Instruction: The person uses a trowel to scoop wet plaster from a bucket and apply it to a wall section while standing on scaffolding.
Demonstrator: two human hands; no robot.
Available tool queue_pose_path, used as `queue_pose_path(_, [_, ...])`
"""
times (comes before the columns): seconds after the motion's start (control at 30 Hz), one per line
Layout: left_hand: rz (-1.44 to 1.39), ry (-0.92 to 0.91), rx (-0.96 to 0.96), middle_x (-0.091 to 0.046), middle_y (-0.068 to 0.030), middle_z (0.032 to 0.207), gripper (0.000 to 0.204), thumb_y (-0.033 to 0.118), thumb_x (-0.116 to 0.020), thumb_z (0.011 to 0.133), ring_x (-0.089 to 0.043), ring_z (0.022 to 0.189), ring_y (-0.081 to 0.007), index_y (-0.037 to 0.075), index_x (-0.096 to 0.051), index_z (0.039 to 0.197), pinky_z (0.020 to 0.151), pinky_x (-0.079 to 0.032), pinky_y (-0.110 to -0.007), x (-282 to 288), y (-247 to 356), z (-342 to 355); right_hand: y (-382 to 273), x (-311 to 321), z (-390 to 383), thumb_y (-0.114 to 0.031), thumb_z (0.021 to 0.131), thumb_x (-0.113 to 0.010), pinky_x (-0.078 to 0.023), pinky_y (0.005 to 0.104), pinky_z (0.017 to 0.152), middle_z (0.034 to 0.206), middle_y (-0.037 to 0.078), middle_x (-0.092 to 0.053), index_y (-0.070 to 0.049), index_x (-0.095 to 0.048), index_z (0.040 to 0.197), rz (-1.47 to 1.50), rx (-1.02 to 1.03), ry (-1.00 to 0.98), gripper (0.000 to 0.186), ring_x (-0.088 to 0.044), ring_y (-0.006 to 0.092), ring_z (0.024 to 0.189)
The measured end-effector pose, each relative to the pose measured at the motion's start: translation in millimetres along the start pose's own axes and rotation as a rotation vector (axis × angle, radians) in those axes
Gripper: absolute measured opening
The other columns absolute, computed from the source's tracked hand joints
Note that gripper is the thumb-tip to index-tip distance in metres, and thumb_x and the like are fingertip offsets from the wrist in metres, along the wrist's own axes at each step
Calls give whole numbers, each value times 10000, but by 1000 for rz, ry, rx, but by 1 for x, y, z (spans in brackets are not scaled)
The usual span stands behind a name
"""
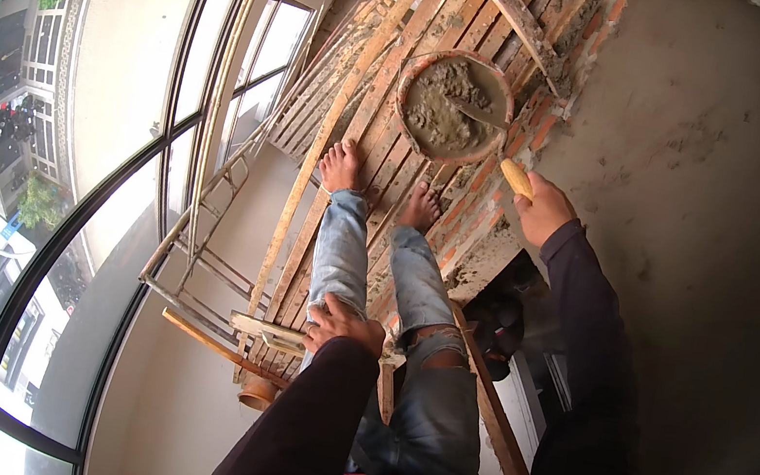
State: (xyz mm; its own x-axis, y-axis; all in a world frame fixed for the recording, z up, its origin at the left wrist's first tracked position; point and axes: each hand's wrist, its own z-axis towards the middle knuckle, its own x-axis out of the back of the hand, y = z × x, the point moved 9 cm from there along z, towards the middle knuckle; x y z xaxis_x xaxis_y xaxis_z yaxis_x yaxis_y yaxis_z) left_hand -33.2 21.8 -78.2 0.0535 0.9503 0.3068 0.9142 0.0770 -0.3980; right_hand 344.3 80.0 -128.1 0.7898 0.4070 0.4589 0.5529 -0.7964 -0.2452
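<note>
Yellow tool handle is gripped by right hand, fingers clamped, near wall. Left hand is rested on knee, fingers spread. Mortar pan approx. full; wall looks partly plastered, bricks still exposed.

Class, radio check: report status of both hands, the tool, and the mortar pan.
Right hand gripping yellow tool handle near plastered wall. Left hand resting on knee. Mortar pan on plank scaffold, by bare feet.

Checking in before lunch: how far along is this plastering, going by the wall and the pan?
Done: the wall looks coated grey. In hand: the right hand grips a yellow tool handle; the left hand rests on the knee. Left: bricks show bare, and the pan holds mortar.
</note>
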Motion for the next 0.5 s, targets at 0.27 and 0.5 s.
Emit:
queue_pose_path(0.27, [34,-14,-2,-452,-211,1363,863,395,-652,713,-530,1210,-386,76,-326,1445,1026,-389,-459,-5,-3,3,8,-41,162,-270,954,-596,-550,418,854,1168,177,-658,-6,-559,1261,-345,-300,-114,407,-677,305,972])
queue_pose_path(0.5, [-5,53,-14,-454,-206,1369,836,384,-670,701,-558,1176,-388,80,-361,1416,1017,-399,-465,-4,3,0,23,-66,86,-435,1009,-479,-416,226,518,789,15,-551,-79,-560,1097,888,-453,-289,376,-496,71,622])
